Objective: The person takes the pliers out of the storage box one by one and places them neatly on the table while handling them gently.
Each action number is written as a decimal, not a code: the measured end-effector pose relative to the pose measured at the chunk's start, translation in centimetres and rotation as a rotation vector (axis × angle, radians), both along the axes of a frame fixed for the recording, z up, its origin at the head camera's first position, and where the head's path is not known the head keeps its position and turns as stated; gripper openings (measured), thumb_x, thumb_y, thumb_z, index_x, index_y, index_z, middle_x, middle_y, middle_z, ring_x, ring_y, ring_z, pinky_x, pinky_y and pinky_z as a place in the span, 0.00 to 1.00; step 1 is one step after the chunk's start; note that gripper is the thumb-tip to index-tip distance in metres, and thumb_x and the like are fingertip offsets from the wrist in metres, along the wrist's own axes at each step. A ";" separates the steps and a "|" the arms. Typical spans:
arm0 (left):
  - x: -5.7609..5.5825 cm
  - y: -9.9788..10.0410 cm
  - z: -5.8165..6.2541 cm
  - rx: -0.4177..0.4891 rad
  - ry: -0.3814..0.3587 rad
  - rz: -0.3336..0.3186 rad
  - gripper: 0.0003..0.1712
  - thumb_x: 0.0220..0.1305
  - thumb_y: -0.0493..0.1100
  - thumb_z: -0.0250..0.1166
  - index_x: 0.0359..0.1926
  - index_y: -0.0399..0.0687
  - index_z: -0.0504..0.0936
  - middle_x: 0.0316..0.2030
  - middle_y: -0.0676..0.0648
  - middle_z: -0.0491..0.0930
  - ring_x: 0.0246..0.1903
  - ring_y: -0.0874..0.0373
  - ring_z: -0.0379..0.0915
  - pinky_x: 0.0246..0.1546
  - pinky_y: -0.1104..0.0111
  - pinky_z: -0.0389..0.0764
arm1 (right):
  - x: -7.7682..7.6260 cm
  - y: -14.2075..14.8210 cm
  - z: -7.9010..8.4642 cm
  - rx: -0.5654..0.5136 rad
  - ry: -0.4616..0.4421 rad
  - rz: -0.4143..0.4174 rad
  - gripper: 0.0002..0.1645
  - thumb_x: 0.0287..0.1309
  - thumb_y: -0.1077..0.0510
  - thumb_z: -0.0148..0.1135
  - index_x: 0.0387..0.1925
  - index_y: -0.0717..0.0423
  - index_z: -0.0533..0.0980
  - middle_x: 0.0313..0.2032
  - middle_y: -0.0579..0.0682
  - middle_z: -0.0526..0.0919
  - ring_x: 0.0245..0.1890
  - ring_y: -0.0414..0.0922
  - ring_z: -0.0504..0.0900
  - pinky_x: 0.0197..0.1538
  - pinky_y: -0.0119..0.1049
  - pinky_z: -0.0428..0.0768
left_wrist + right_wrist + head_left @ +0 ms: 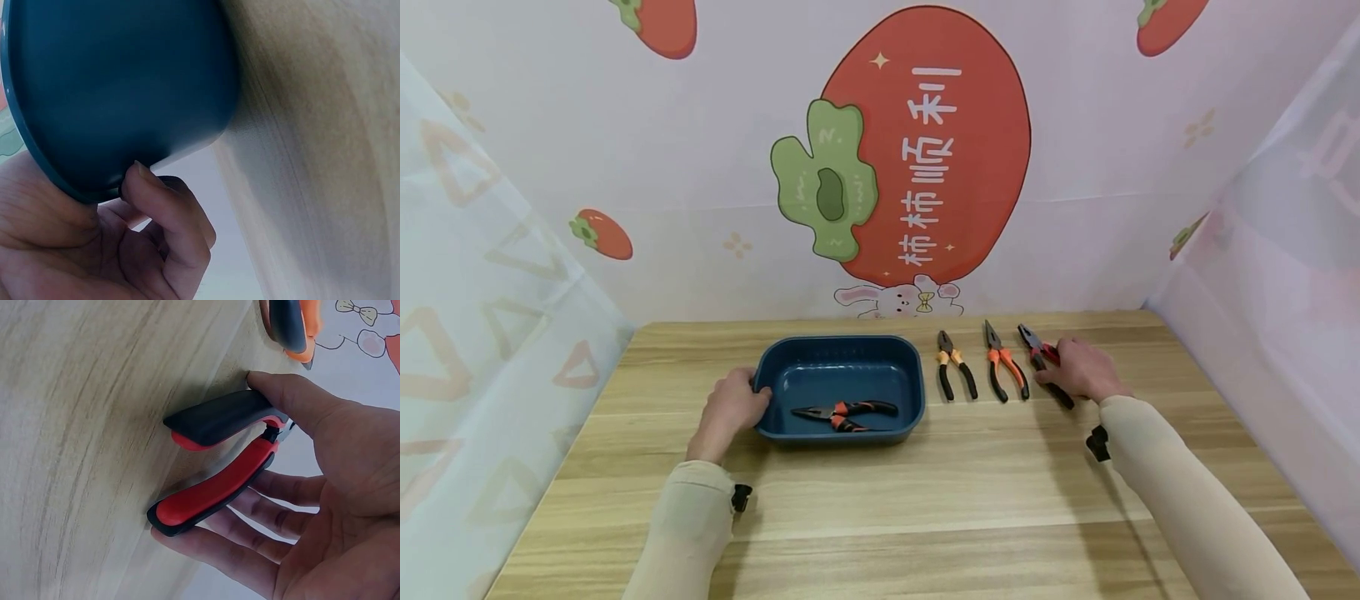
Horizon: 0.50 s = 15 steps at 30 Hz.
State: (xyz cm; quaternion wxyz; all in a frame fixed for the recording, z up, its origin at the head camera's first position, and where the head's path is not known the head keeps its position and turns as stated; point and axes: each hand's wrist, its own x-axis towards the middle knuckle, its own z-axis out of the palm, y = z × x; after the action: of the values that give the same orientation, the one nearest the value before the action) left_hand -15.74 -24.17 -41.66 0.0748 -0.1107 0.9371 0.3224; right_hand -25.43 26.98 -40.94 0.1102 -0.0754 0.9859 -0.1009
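Note:
My left hand (734, 408) grips the left wall of a dark blue rectangular tray (913, 375); the left wrist view shows my fingers curled at the rim of the tray (125, 81). Inside the tray lies a pair of long-nose pliers (865, 407) with orange-and-black handles. At the right, my right hand (1081, 368) holds red-and-black-handled pliers (1060, 395), which point away on the table. In the right wrist view, the thumb lies along one handle and the fingers curl at the other handle of the pliers (215, 487). My palm hides part of them in the head view.
Between the tray and my right hand lie pliers with yellow-and-black handles (946, 379) and long-nose pliers with orange-and-black handles (996, 371). The wood-grain table (880, 517) meets a printed cloth backdrop (715, 283) behind, with cloth walls on both sides.

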 end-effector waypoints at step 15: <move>0.1 0.1 0.2 0.023 -0.004 -0.001 0.23 0.75 0.40 0.55 0.63 0.27 0.72 0.46 0.29 0.80 0.31 0.49 0.81 0.29 0.61 0.80 | -1.1 0.0 0.2 -0.009 -0.088 -0.078 0.25 0.64 0.44 0.66 0.30 0.61 0.69 0.27 0.56 0.70 0.25 0.50 0.71 0.26 0.40 0.68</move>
State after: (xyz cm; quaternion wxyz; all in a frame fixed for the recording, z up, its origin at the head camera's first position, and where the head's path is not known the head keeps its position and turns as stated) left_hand -15.60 -24.05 -41.43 0.0779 -0.1101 0.9332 0.3330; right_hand -26.49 26.99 -40.76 0.1489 -0.0327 0.9819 -0.1126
